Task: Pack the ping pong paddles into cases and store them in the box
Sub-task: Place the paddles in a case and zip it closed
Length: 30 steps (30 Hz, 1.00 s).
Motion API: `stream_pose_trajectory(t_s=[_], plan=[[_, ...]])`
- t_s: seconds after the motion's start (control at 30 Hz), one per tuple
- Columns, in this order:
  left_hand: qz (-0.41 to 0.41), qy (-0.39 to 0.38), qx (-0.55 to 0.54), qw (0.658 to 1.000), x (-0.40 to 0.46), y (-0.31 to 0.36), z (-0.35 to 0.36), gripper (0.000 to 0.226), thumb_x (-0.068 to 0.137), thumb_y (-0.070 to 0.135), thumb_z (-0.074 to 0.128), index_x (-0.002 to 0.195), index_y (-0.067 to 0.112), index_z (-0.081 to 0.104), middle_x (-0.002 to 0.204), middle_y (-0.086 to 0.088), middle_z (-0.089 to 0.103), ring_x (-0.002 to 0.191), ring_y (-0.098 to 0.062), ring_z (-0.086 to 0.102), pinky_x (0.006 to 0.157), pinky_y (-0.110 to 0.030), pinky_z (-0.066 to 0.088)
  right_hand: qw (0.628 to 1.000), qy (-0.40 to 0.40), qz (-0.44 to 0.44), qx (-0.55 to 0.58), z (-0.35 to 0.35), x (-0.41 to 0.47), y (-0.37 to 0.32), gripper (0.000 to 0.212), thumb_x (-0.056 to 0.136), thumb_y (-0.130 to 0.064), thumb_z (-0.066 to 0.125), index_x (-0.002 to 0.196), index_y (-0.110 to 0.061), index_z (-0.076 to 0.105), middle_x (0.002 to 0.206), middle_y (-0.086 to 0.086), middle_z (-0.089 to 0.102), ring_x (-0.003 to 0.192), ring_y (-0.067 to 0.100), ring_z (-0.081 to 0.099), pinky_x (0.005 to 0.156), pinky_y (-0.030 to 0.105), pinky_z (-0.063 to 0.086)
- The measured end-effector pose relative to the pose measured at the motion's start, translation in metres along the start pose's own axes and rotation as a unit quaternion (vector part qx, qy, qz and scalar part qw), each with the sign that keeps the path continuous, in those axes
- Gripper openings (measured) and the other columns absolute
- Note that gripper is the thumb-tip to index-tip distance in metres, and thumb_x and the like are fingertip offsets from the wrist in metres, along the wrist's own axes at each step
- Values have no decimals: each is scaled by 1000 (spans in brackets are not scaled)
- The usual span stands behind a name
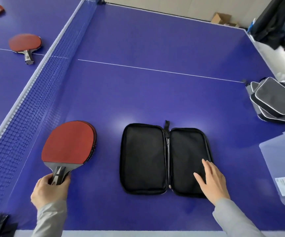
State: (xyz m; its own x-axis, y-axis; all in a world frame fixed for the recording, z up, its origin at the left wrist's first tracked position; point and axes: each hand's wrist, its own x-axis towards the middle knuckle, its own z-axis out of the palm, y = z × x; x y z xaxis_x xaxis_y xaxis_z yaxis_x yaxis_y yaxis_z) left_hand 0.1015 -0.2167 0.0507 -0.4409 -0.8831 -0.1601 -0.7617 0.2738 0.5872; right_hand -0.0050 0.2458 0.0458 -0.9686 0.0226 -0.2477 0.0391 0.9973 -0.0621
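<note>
The left hand point(50, 190) curls round the black-and-grey handle of a red-rubber ping pong paddle point(68, 144), with what looks like a second blade stacked just under it, a dark edge showing along the right side; the blades hover over or rest on the blue table point(155, 48) near the net point(35, 93), which of the two I cannot tell. The right hand point(212, 182) lies with straight, spread fingers flat on the right half of the black fabric zip case point(147, 159), which lies opened out like a book, both halves empty; the hand seems to pin it down. The step in hand looks like loading this case; next the paddle must swing right and lie into a half, then the case fold and zip. Two more red paddles point(25, 42) wait beyond the net; grey-trimmed cases point(271, 98) are stacked at the far right, near a translucent plastic box point(278, 159).
</note>
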Motion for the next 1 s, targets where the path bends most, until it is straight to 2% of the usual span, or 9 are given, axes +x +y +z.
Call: stream_pose_trajectory(t_s=[0.07, 0.13, 0.2, 0.27, 0.37, 0.5, 0.6, 0.73, 1.0], plan=[[15, -1, -23, 1000, -15, 18, 2, 38, 62, 50, 63, 74, 14, 60, 73, -6, 57, 73, -29, 51, 78, -39, 43, 1000, -2, 3, -1, 0, 0, 10, 67, 95, -51, 40, 150, -19, 20, 155, 5, 29, 144, 21, 23, 113, 39, 27], [33, -7, -35, 999, -32, 36, 9, 37, 60, 50, 60, 73, 16, 59, 73, -5, 57, 73, -30, 53, 78, -40, 44, 1000, -6, 4, -7, 0, 1, 22, 68, 95, -52, 39, 151, -18, 19, 156, 4, 27, 145, 21, 21, 114, 38, 26], [44, -20, -42, 998, -49, 52, 20, 33, 65, 45, 70, 73, 15, 59, 74, -6, 58, 73, -31, 54, 77, -39, 44, 1000, -8, 1, -22, 0, 3, 32, 69, 95, -54, 37, 151, -18, 18, 156, 4, 26, 145, 21, 21, 114, 37, 25], [48, -32, -49, 997, -70, 67, 35, 26, 70, 32, 79, 72, 17, 58, 75, -5, 58, 73, -29, 52, 75, -38, 43, 1000, -10, -2, -26, -2, 6, 45, 68, 95, -54, 36, 151, -18, 20, 156, 5, 26, 145, 21, 21, 114, 38, 25], [60, -58, -41, 996, -107, 91, 57, 24, 70, 30, 79, 72, 18, 59, 76, -2, 58, 77, -30, 55, 76, -38, 45, 1000, -18, -7, -25, -3, 9, 66, 68, 96, -55, 34, 151, -18, 18, 157, 4, 23, 146, 20, 18, 116, 38, 23], [75, -81, -40, 993, -165, 119, 88, 32, 67, 28, 83, 88, 9, 68, 89, -6, 65, 91, -32, 60, 82, -39, 46, 999, -26, -17, -15, -5, 15, 93, 68, 96, -55, 31, 152, -20, 14, 159, 3, 19, 147, 19, 14, 117, 38, 21], [86, -100, -39, 990, -206, 135, 111, 36, 66, 24, 84, 91, 4, 69, 92, -8, 66, 93, -31, 61, 82, -37, 46, 999, -30, -35, 5, -6, 20, 99, 67, 97, -54, 33, 152, -20, 15, 159, 4, 18, 147, 20, 13, 117, 39, 19], [83, -121, -45, 988, -253, 146, 140, 35, 66, 22, 84, 91, 2, 69, 92, -8, 66, 95, -31, 60, 82, -36, 44, 997, -27, -69, 23, -4, 27, 97, 68, 97, -55, 31, 152, -21, 12, 159, 2, 15, 148, 18, 10, 118, 38, 17], [32, -111, -55, 992, -306, 165, 185, 36, 71, 24, 80, 98, 4, 67, 97, -6, 65, 103, -28, 57, 84, -34, 39, 990, -34, -133, 20, 9, 33, 98, 68, 97, -57, 26, 153, -23, 7, 161, 1, 11, 149, 17, 3, 120, 40, 11]])
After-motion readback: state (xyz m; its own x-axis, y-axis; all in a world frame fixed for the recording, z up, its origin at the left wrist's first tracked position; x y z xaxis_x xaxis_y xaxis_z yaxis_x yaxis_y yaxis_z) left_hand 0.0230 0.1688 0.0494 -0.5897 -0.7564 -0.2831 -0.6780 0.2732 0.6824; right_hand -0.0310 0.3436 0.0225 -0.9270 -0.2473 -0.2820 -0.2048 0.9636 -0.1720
